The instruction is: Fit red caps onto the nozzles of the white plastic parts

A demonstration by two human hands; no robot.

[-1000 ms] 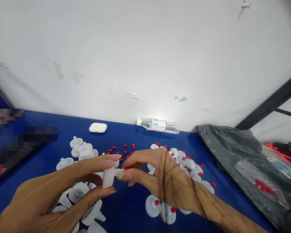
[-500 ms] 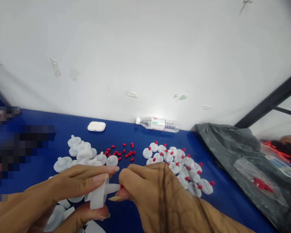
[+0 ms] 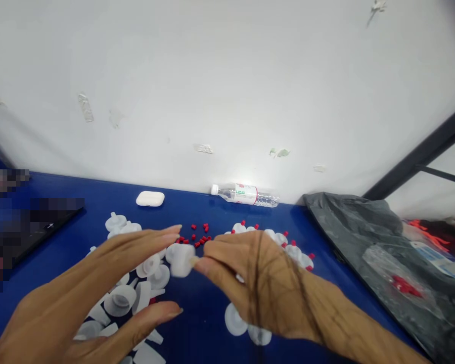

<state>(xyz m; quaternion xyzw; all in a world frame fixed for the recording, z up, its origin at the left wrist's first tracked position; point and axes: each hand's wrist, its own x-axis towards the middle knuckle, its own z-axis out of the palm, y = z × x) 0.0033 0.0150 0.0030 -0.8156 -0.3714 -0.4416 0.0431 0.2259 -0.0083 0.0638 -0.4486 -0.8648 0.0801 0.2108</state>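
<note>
Blue surface (image 3: 200, 333), left hand (image 3: 60, 298) spread open, right hand (image 3: 265, 273) pinching a blurry white funnel-ish piece (image 3: 182, 260) between the two, tiny red caps (image 3: 193, 236) beyond. Looks like mid-handling imo; next move wants a steady pinch.

White pieces at left (image 3: 120, 302): at least ten
White pieces at right (image 3: 236, 320): at least eight
Held white piece (image 3: 182, 261): one
Loose red caps (image 3: 193, 236): at least eight
Bottle (image 3: 246, 194): one
White case (image 3: 150, 198): one
Clear bag (image 3: 379, 260): one

Left grip (image 3: 51, 308) now clear of the white piece (image 3: 182, 261)
</note>
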